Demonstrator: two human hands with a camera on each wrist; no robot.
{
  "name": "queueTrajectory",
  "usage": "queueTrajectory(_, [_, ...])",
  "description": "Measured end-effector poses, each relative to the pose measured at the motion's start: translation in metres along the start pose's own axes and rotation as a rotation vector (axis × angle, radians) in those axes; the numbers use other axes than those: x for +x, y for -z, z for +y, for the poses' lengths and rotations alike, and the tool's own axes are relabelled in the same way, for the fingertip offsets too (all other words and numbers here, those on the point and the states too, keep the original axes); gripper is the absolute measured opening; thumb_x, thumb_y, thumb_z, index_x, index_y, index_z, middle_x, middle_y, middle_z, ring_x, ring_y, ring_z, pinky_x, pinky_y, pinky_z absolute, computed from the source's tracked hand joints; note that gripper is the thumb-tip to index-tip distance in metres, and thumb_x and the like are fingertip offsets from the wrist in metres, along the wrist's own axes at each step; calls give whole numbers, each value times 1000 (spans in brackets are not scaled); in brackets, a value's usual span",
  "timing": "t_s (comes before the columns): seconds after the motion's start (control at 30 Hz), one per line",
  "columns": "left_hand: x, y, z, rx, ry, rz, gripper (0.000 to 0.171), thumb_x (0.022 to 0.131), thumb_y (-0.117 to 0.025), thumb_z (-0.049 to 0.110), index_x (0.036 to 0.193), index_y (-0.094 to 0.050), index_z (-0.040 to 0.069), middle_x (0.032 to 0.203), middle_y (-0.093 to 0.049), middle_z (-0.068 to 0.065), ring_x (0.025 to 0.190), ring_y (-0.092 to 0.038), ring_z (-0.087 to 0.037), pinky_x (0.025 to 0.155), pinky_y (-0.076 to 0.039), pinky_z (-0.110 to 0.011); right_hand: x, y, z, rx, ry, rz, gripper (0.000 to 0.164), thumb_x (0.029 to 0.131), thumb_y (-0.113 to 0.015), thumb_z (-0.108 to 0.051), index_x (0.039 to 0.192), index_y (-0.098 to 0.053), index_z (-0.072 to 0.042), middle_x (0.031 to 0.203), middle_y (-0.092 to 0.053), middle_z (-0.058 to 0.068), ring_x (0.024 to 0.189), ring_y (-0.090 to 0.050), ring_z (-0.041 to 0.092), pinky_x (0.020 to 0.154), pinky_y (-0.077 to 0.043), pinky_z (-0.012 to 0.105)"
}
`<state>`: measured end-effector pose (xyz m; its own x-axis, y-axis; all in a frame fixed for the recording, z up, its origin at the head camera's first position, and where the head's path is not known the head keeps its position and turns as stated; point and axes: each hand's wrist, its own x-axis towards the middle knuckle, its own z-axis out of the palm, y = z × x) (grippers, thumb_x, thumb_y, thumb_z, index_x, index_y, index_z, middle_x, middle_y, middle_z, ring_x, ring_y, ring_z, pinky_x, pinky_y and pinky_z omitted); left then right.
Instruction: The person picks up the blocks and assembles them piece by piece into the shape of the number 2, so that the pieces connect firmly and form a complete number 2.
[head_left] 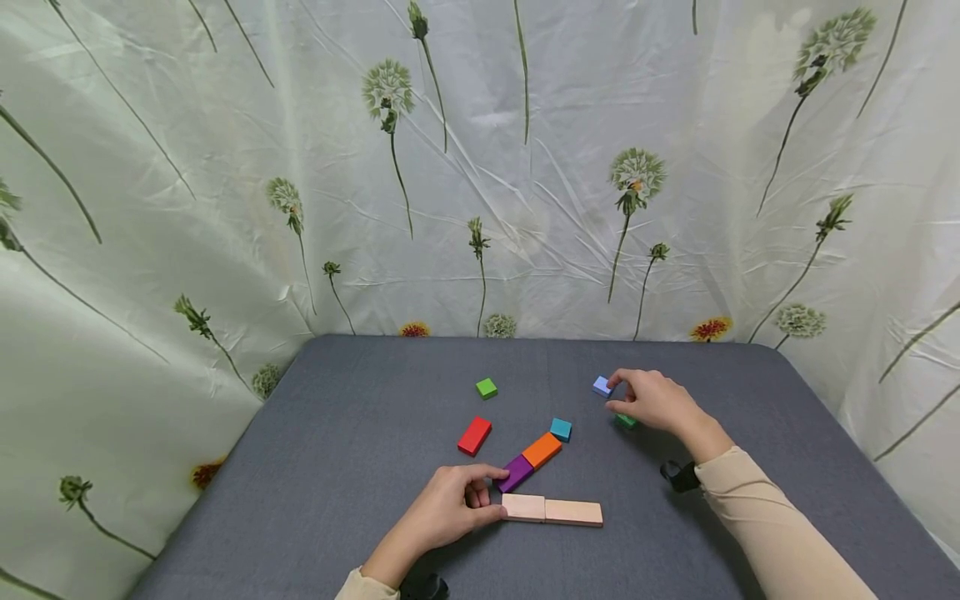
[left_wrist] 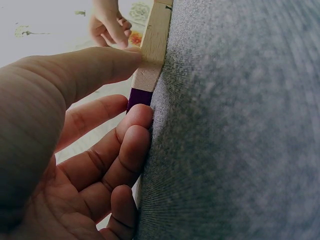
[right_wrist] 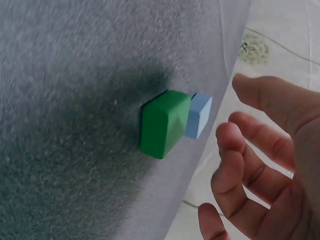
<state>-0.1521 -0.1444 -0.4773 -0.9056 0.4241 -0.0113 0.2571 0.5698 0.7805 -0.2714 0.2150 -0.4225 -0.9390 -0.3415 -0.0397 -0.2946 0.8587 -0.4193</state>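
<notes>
Hands well apart, fingers loose. Left hand (head_left: 447, 504): index at purple block (head_left: 516, 474), thumb at left wooden block (head_left: 523, 507); right wooden block (head_left: 573, 512) adjoins it. Orange block (head_left: 542, 451) meets purple, teal block (head_left: 561, 430) beyond. Right hand (head_left: 660, 400), thumb and fingers parted, above dark green block (head_left: 626, 421), near light blue block (head_left: 602, 387), on grey counter (head_left: 360, 417).

On my feed, the head view looks forward and down from above, taking in most of the tabletop (head_left: 360, 417) and the flowered cloth (head_left: 555, 108) behind it. I get the left wrist view close and low, turned sideways, sharing the purple block (head_left: 516, 473) with the head view. My right wrist view, likewise sideways, faces the green block (right_wrist: 165, 125) close up, which the head view shows partly hidden.
</notes>
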Motion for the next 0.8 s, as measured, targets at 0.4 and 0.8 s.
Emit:
queueTrajectory(0.4, [0,1,0,-2,-2,-3,42,89,-90,24,129,-78,18,77,-62,11,66,-53,0,59,-45,-19,10,-4,0,-84,-157,49,40,100,-76,-32,127,-72,-3,95,-73,11,76,-63,21,62,-50,40])
queueTrajectory(0.8, [0,0,0,-3,-4,1,42,88,-91,23,128,-78,18,76,-62,11,65,-53,0,59,-45,-19,19,-10,0,-123,-214,31,40,100,-77,-31,128,-71,-3,113,-76,20,91,-72,32,72,-57,51])
